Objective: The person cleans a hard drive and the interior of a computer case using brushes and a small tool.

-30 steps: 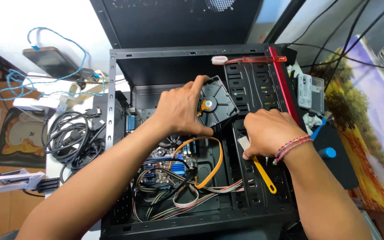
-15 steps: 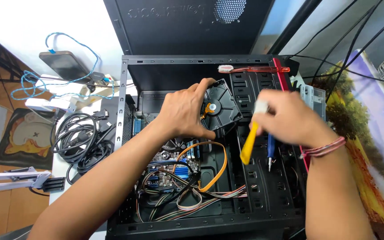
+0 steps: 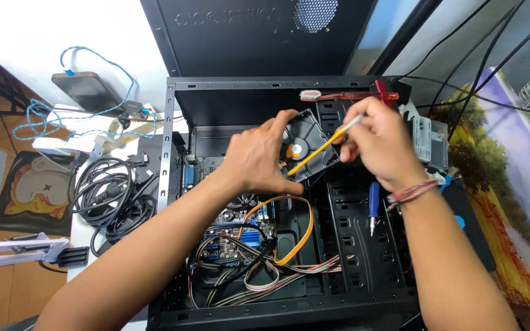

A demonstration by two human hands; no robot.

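Left hand (image 3: 259, 156) grips hard drive (image 3: 309, 142) w/ fingers curled round its edge, above the motherboard (image 3: 240, 230). Right hand (image 3: 380, 142) pinches yellow screwdriver (image 3: 314, 153), tip on drive.

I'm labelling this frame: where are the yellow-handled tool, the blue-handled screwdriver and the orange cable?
Yellow-handled tool (image 3: 315, 152), head view, mid-handle.
Blue-handled screwdriver (image 3: 373, 201), head view, handle.
Orange flat cable (image 3: 307, 230), head view, right bend.
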